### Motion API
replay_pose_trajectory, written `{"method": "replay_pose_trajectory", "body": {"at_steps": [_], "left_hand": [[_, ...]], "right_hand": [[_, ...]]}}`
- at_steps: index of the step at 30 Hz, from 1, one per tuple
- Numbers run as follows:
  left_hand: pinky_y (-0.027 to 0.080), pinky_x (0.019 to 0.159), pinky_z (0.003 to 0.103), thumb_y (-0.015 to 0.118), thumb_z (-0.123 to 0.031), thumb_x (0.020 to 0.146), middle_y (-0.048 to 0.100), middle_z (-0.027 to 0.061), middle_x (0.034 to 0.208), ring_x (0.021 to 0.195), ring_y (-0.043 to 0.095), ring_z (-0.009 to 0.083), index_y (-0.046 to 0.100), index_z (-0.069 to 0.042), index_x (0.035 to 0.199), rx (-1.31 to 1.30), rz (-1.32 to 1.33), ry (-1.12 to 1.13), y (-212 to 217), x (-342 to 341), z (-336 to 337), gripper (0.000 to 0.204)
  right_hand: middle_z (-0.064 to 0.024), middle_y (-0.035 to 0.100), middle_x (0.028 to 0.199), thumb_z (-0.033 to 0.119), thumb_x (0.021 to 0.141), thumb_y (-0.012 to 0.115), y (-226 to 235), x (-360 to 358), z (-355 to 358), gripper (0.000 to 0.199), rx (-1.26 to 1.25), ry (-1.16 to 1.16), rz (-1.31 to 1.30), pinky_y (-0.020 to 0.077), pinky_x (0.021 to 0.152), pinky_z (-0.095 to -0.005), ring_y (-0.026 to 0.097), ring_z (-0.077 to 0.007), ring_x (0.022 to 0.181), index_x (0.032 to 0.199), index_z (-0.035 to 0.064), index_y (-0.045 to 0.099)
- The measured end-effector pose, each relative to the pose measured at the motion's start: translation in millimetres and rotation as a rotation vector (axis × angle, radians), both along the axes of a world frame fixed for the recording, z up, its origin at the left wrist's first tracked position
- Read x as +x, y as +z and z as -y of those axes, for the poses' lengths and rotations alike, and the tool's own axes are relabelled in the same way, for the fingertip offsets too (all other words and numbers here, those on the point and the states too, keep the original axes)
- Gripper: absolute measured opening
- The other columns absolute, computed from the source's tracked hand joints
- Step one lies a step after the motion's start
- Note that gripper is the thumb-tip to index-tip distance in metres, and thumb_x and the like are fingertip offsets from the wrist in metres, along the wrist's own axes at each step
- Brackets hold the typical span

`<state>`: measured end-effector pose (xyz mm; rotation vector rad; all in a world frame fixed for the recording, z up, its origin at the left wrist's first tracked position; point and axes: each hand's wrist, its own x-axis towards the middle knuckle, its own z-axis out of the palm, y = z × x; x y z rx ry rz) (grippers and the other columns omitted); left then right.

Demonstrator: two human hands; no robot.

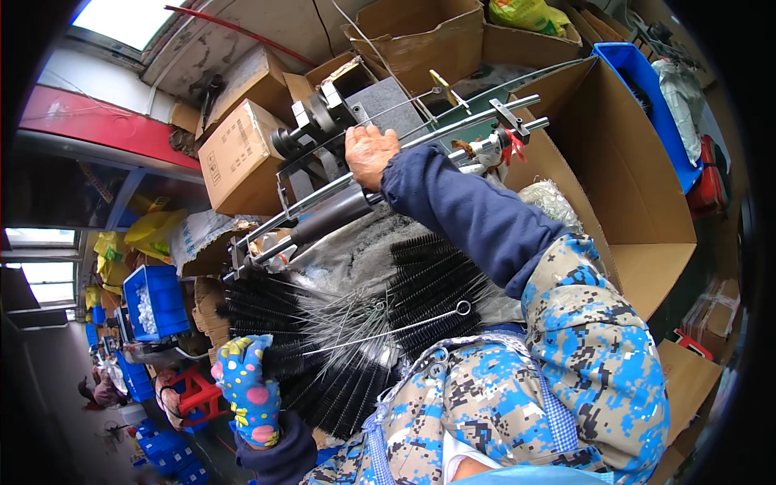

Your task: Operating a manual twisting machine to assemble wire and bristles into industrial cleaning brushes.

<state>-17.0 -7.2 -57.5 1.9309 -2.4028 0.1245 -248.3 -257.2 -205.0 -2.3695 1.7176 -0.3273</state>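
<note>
My left hand [249,388], in a blue glove with coloured dots, is closed around the black bristle end of a wire brush [404,328]. The brush's bare twisted shaft runs right across my lap to a ring. Under it spreads a fan of similar black brushes [339,400], their thin wire stems bunched in the middle. Bare and reaching forward, my right hand [372,155] rests with curled fingers at the metal machine [327,113], beside its round dark chuck. Whatever those fingers grip is hidden under the hand.
Parallel metal rods [323,194] and a dark roller [331,217] cross in front of me. A large open carton [647,194] stands at right, with a blue bin [647,105] behind. Another carton [242,158] sits left of the machine. Farther left are a blue crate [158,303] and red stool [200,394].
</note>
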Motion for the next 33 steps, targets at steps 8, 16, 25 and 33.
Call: {"method": "replay_pose_trajectory", "body": {"at_steps": [8,16,25,33], "left_hand": [[0.043,0.077,0.038,0.049,0.012,0.057,0.058,0.0090,0.093,0.089,0.054,0.0306,0.062,-0.009,0.105,-0.054,-0.047,0.032,-9,9,-3,0.055],[0.047,0.069,0.036,0.054,0.009,0.061,0.059,0.0093,0.092,0.082,0.057,0.0281,0.059,-0.014,0.116,-0.145,-0.150,-0.041,-24,-11,23,0.059],[0.048,0.066,0.034,0.064,-0.003,0.072,0.058,0.0080,0.090,0.078,0.059,0.0250,0.053,-0.017,0.123,-0.220,0.023,0.059,-8,24,21,0.054],[0.048,0.071,0.035,0.056,0.008,0.067,0.060,0.0129,0.089,0.083,0.060,0.0304,0.054,-0.010,0.118,0.025,-0.153,-0.060,-16,-20,44,0.053]], "right_hand": [[-0.0143,0.053,0.109,0.020,0.083,0.051,-5,-85,17,0.033,0.079,-0.029,-0.095,0.0426,0.083,-0.0441,0.050,-0.0298,0.104,0.111,0.0029,0.047],[-0.0101,0.052,0.106,0.014,0.081,0.054,18,-165,37,0.022,-0.279,-0.153,-0.236,0.0402,0.084,-0.0423,0.046,-0.0270,0.107,0.101,0.0074,0.058],[-0.0154,0.062,0.083,0.006,0.074,0.051,55,-204,21,0.015,-0.138,0.064,-0.382,0.0491,0.072,-0.0392,0.061,-0.0301,0.083,0.081,0.0061,0.064],[-0.0175,0.048,0.118,0.024,0.061,0.072,73,-125,-147,0.071,-0.446,0.444,0.052,0.0367,0.094,-0.0432,0.046,-0.0320,0.109,0.123,0.0021,0.048]]}}
